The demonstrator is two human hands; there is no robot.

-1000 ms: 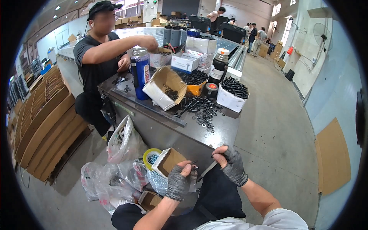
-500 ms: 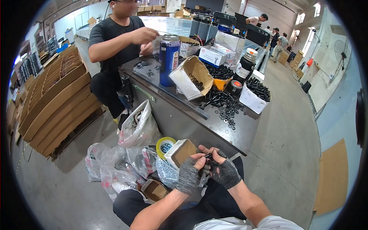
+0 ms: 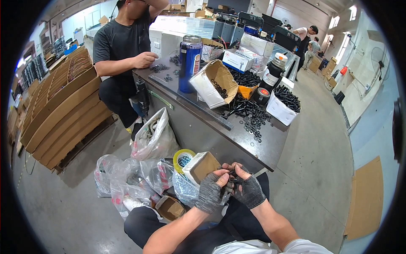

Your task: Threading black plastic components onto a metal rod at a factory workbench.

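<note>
My left hand [image 3: 210, 191] and my right hand [image 3: 248, 191], both in grey fingerless gloves, meet over my lap. Their fingertips pinch a small dark metal part [image 3: 230, 177] between them; I cannot make out its shape. A small open cardboard box [image 3: 203, 166] sits tilted just left of my left hand's fingers, its brown inside facing me. Whether my left hand also steadies the box I cannot tell.
A dark metal worktable [image 3: 270, 148] ahead carries loose black bolts and washers [image 3: 250, 117], a tipped cardboard box [image 3: 213, 82], a blue canister [image 3: 190, 63] and white boxes. A person [image 3: 122, 51] works at its far left. Plastic bags [image 3: 139, 173], a tape roll [image 3: 182, 157] and stacked cardboard [image 3: 59, 110] stand on the floor.
My right hand left the table's edge and joined my left hand by the small box. The other person's arm came down from the blue canister to the tabletop.
</note>
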